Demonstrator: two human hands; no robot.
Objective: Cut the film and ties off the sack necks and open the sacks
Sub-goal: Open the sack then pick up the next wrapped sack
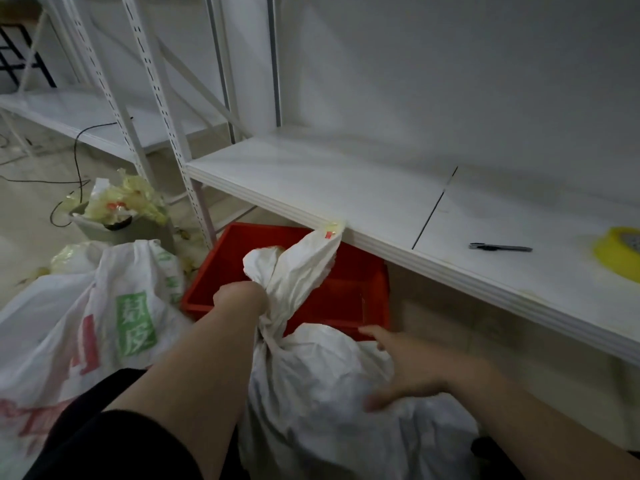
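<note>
A white woven sack (329,403) stands low in the middle of the head view. Its twisted neck (294,282) rises up toward the shelf edge, with a scrap of yellow film and a red tie at its tip (330,232). My left hand (239,299) is shut around that neck. My right hand (412,368) lies flat on the sack's shoulder with fingers spread. A second sack (86,327) with green and red print leans at the left. A dark cutter (500,247) lies on the shelf, away from both hands.
A red plastic crate (346,292) sits behind the sack, under the white shelf (346,188). A yellow tape roll (620,252) rests at the shelf's right. A grey bin (117,226) full of yellow film stands at the left, with cables on the floor.
</note>
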